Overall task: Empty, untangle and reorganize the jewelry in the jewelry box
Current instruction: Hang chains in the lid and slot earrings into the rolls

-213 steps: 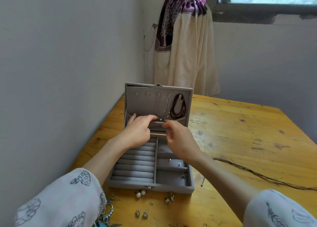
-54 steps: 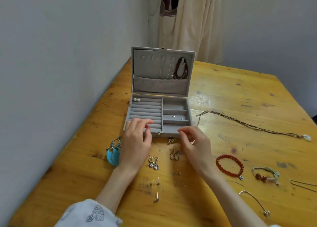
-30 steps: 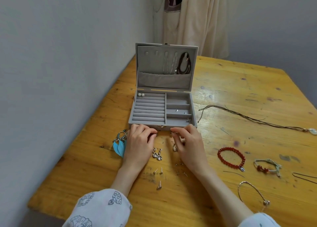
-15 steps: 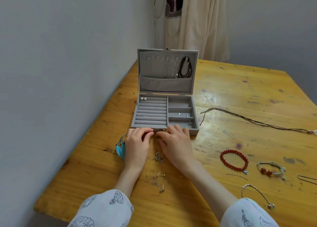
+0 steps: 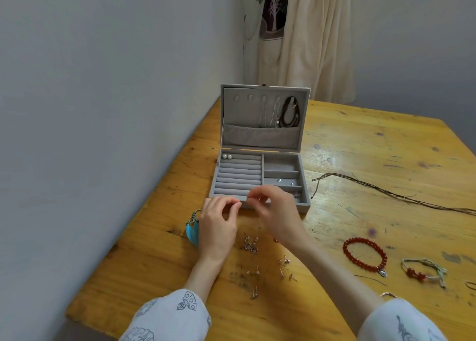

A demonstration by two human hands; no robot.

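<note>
Jewelry box (image 5: 260,175) open; both hands pinch together at its front edge.

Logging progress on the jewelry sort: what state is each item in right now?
jewelry box: lid open, upright
pearl earrings: in box, top ring row
dark necklace: hung inside lid
red bead bracelet: on table
stud earrings: scattered on table

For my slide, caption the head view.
Both hands work at the front of the open jewelry box; earrings and bracelets lie on the wooden table.
</note>
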